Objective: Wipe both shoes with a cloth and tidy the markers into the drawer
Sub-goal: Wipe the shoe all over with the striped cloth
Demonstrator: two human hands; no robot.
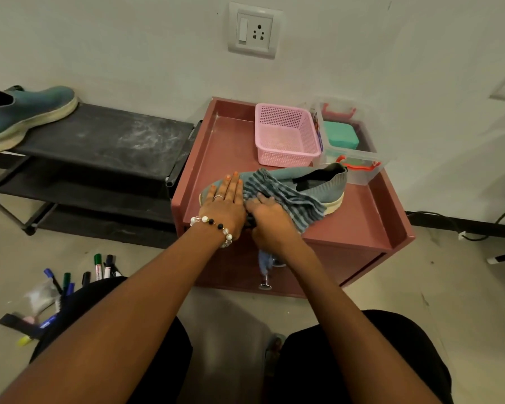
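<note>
- The two forearms reach forward from the camera to the shoe [318, 182], which lies on its sole on the maroon cabinet [362, 225], near the front edge.
- The left hand [226, 199] lies flat on the shoe's toe, fingers straight, pinning it and holding nothing.
- The right hand [267, 212], just beside the left, is curled round a striped cloth [289, 196] draped over the shoe's middle.
- The shoe's long axis runs left to right, toe left, heel right; unwiped upper lies rightward from the right hand, so I judge the next stroke goes toward the heel.
- The shoe is grey-green knit with a cream sole.
- The second shoe [24, 115] sits well left of the cabinet on a black rack [114, 135].
- Markers [99, 266] lie scattered on the floor left of the cabinet; its drawer knob [265, 282] shows on the front.
</note>
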